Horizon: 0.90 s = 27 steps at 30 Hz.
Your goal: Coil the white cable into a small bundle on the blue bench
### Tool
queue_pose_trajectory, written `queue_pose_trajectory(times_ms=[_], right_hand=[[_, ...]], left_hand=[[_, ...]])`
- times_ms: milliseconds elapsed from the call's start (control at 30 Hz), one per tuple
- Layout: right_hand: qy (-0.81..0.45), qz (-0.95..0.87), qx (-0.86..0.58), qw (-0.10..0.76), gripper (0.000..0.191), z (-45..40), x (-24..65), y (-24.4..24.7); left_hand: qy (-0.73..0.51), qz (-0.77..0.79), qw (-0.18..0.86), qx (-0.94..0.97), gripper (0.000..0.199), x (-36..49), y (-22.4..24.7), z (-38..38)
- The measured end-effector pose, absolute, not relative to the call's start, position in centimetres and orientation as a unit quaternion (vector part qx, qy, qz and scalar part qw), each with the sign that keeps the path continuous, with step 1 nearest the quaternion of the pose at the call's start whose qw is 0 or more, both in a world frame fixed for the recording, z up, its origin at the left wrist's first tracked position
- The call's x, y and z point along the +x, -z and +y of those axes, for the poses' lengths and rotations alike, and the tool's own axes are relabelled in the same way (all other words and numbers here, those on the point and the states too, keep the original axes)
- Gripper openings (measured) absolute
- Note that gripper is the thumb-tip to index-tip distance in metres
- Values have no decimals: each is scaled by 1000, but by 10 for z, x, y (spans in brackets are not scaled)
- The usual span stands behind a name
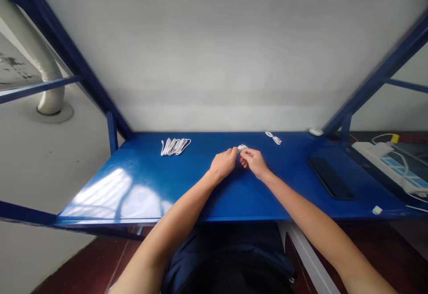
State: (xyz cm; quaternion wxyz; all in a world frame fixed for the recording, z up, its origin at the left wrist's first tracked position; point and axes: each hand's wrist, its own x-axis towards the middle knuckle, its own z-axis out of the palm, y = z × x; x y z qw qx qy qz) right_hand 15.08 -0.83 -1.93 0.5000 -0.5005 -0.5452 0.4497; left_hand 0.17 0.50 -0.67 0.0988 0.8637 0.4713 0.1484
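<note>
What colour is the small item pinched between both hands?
White, as far as it shows. The small item sits between left hand and right hand; head view.

Left hand (223,163) and right hand (253,161) meet (fingertips pinched together).

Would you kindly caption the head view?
Both hands pinch a small white item above a blue table.

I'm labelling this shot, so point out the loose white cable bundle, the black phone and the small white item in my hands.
white cable bundle (175,146): head view, middle of loops.
black phone (330,177): head view, screen centre.
small white item (242,147): head view, part showing between fingertips.
</note>
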Motion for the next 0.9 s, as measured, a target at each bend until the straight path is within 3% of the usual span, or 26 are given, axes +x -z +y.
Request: queue_pose_trajectory(times_ms=[133,267,467,667,900], right_hand=[[-562,-454,-493,484,24,-4,154,19],[-594,-440,-498,454,34,-4,158,16],[-588,-454,-515,427,21,-6,160,12],[-532,-521,-516,423,22,-4,162,17],[-359,-668,-504,415,20,-7,161,19]], left_hand=[[-103,461,53,880,21,7,11,4],[-95,468,64,876,21,10,15,4],[-100,472,93,871,21,11,17,2],[-165,469,211,842,23,7,21,1],[-280,452,358,768,37,8,22,13]])
